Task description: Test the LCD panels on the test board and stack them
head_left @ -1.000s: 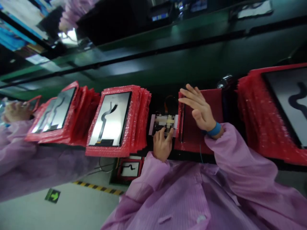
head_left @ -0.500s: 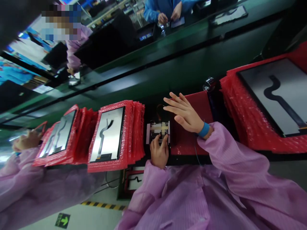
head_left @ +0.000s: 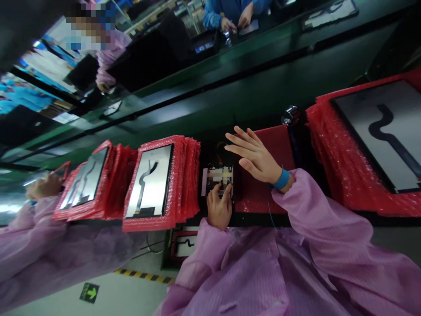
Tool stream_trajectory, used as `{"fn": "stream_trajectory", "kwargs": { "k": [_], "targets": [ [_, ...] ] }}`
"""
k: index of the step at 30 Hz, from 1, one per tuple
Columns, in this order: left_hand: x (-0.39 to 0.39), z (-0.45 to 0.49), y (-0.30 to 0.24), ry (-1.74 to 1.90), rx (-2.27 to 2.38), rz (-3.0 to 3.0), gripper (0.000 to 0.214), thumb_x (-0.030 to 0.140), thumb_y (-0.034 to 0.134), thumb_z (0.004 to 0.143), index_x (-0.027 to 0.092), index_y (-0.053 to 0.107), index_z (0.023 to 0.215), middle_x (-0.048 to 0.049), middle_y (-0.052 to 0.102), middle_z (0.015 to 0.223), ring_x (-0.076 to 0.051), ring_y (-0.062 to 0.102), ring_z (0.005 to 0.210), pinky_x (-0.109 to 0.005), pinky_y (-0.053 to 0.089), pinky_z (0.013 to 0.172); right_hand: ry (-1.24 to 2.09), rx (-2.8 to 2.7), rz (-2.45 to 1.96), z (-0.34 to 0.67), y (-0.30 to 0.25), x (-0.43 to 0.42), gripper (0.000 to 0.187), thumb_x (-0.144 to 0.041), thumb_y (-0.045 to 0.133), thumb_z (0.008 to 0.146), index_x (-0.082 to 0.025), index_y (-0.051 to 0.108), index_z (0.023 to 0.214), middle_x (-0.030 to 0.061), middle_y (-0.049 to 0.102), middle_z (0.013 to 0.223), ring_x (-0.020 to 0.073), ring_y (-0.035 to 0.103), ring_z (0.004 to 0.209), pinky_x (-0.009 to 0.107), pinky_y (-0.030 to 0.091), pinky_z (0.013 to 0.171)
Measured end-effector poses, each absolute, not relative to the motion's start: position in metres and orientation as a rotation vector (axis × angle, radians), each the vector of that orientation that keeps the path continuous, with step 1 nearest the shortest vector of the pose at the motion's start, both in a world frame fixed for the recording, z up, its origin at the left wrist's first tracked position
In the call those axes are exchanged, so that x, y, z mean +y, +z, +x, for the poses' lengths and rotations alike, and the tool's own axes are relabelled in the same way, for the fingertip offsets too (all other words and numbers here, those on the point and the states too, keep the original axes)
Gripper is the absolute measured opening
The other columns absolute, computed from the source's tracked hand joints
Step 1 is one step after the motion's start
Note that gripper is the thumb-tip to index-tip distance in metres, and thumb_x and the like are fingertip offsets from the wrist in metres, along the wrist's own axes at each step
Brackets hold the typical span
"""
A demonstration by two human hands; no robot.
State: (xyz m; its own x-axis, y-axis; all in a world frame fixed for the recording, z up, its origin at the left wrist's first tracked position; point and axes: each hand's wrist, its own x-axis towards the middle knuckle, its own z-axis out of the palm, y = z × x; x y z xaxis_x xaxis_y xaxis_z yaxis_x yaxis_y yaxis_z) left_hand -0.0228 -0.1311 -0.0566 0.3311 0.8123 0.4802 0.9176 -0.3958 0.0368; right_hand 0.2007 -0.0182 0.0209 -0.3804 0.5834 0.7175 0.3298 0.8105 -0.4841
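Observation:
My left hand [head_left: 219, 210] lies at the near edge of a small flat electronic fixture [head_left: 218, 179] with a silvery frame and pale tape strips. Two of its fingers are apart, their tips touching the fixture's lower part; the other fingers are partly hidden. My right hand [head_left: 255, 154] is held over a red pad [head_left: 259, 193], fingers spread and nothing in them. Around its wrist sits a blue band [head_left: 282, 178] with a thin cord hanging down. Left of the fixture, a display panel [head_left: 150, 182] with a dark curved ribbon cable tops a stack of red bubble-wrap sleeves [head_left: 189, 184].
Another red stack [head_left: 324, 149] with a larger display panel [head_left: 399, 131] stands at right. Further left, more panels [head_left: 90, 177] lie on sleeves beside a co-worker's hand [head_left: 44, 186]. A shiny metal cylinder [head_left: 290, 115] sits behind the pad. Across the bench, another person's hands [head_left: 245, 16] work.
The view has shifted a little, so the stacks appear slightly further right. Both my hands keep nearly the same pose, the left at the fixture and the right spread above the pad.

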Motion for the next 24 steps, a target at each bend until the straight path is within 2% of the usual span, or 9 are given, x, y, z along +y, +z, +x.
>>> {"fn": "stream_trajectory", "kwargs": {
  "k": [3, 8, 18, 24],
  "targets": [
    [-0.1315, -0.0212, -0.0562, -0.630, -1.598, -2.335, 0.038, 0.011, 0.051, 0.093, 0.022, 0.065, 0.127, -0.0153, 0.052, 0.127, -0.027, 0.052, 0.107, -0.045, 0.052, 0.092, 0.322, -2.004, -0.665, 0.2014, 0.0221, -0.0190, 0.052, -0.048, 0.026, 0.107, -0.025, 0.052, 0.146, 0.0049, 0.042, 0.160, 0.0215, 0.021, 0.157, 0.053, 0.018, 0.128],
    [-0.1323, -0.0196, -0.0564, -0.603, -1.635, -2.313, 0.041, 0.012, 0.049, 0.093, 0.022, 0.065, 0.129, -0.0158, 0.052, 0.128, -0.028, 0.052, 0.107, -0.045, 0.052, 0.091, 0.338, -1.999, -0.679, 0.2009, 0.0231, -0.0190, 0.051, -0.047, 0.026, 0.107, -0.030, 0.050, 0.148, 0.0009, 0.041, 0.160, 0.0218, 0.023, 0.156, 0.054, 0.019, 0.128],
    [-0.1299, -0.0194, -0.0552, -0.564, -1.607, -2.308, 0.037, 0.014, 0.052, 0.092, 0.021, 0.068, 0.125, -0.0162, 0.054, 0.128, -0.029, 0.052, 0.105, -0.044, 0.051, 0.090, 0.346, -1.996, -0.698, 0.1987, 0.0236, -0.0200, 0.053, -0.051, 0.024, 0.107, -0.029, 0.052, 0.147, 0.0006, 0.041, 0.161, 0.0236, 0.026, 0.155, 0.054, 0.019, 0.128],
    [-0.1312, -0.0195, -0.0583, -0.606, -1.679, -2.316, 0.039, 0.015, 0.049, 0.094, 0.023, 0.066, 0.128, -0.0158, 0.052, 0.131, -0.028, 0.051, 0.108, -0.045, 0.050, 0.093, 0.356, -1.995, -0.694, 0.1985, 0.0238, -0.0197, 0.052, -0.051, 0.024, 0.107, -0.031, 0.051, 0.147, -0.0005, 0.040, 0.161, 0.0240, 0.026, 0.155, 0.056, 0.020, 0.127]
  ]
}}
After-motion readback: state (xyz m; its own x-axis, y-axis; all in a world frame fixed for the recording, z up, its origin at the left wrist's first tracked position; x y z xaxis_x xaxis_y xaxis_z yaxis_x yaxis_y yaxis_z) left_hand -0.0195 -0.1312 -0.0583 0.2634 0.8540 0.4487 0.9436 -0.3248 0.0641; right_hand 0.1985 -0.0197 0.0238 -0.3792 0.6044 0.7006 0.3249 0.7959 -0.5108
